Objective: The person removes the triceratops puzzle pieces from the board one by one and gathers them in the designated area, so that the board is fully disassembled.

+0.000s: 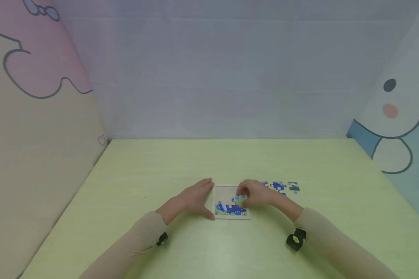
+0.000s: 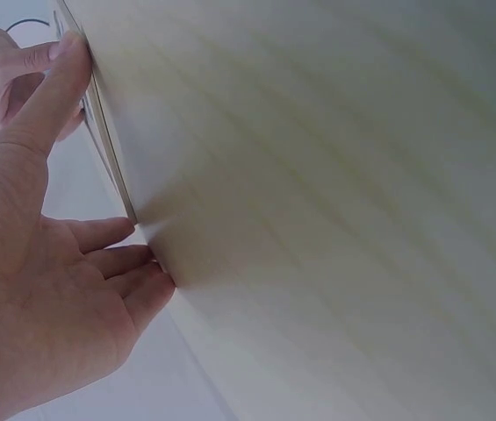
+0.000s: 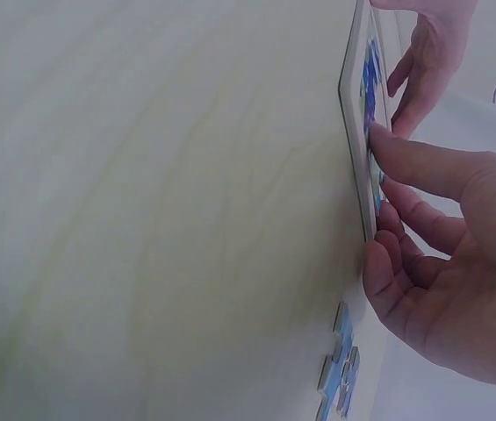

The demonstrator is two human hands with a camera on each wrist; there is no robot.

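Observation:
A square wooden puzzle tray (image 1: 231,217) lies on the table, its lower part filled with joined pieces of a blue-and-purple picture (image 1: 227,209). At its left edge my left hand (image 1: 197,197) rests with thumb and fingers spread wide, touching the frame near the lower and upper corners. Over the tray's right side, my right hand (image 1: 256,193) pinches a blue-and-green puzzle piece (image 1: 239,199) between thumb and fingers. That piece sits just above the joined row; the fingers partly hide it. In the right wrist view, the right hand's other fingers (image 3: 386,281) curl beside the tray's edge.
Several loose puzzle pieces (image 1: 277,185) lie on the table to the right of the tray, partly behind the right hand. Another loose piece (image 1: 293,186) is farther right. A pale wall (image 1: 230,77) stands at the table's back, with printed panels at both sides.

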